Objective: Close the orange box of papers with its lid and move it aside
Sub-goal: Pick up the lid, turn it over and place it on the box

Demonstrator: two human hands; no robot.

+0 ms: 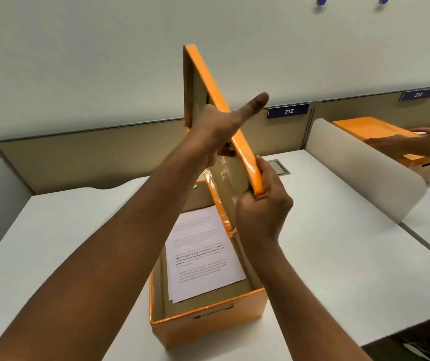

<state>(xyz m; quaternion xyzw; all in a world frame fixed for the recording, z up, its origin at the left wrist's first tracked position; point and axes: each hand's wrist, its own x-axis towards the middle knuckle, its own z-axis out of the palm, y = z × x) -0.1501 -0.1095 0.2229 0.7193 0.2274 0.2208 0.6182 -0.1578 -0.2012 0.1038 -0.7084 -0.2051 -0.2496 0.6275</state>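
Print on the papers (203, 254) too blurred to read; box (208, 319) label half-hidden.

Single head-worn wide-angle view — looks forward and down onto a white desk (339, 243), close above the open orange box (208, 319) at 6 o'clock. The partition panel (91, 155) runs across 12 o'clock; a neighbouring desk appears at 3 o'clock — no second view.

Bright orange lid (237, 142), brown inside; matching orange box (208, 324) holds white papers (203, 256) (black print). White desk (339, 243), navy number signs (288, 111) upper right.
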